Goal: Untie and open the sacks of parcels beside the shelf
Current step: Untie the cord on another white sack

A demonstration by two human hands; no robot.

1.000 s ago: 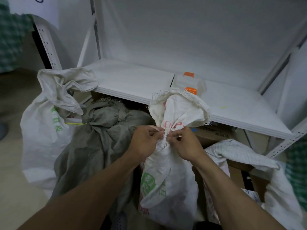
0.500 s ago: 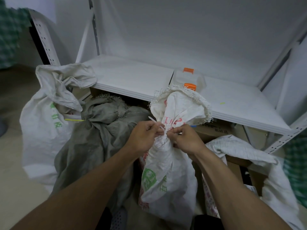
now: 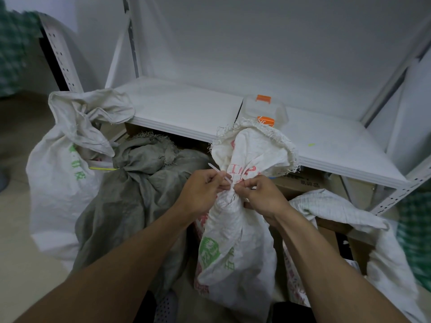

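A white metal shelf (image 3: 186,108) with perforated uprights filled the back of the view, its board bare but for a clear plastic box with orange clips (image 3: 265,108). In front of it stood three sacks: a white woven sack with green print (image 3: 56,173) at left, a grey-green cloth sack (image 3: 130,197) beside it, and a white woven sack with red and green print (image 3: 235,241) in the middle, its neck cinched under a frayed mouth. The left hand (image 3: 200,194) pinched a thin white tie strip (image 3: 220,174) at that neck, fingers closed on it. The right hand (image 3: 263,194) gripped the gathered neck, fingers curled shut.
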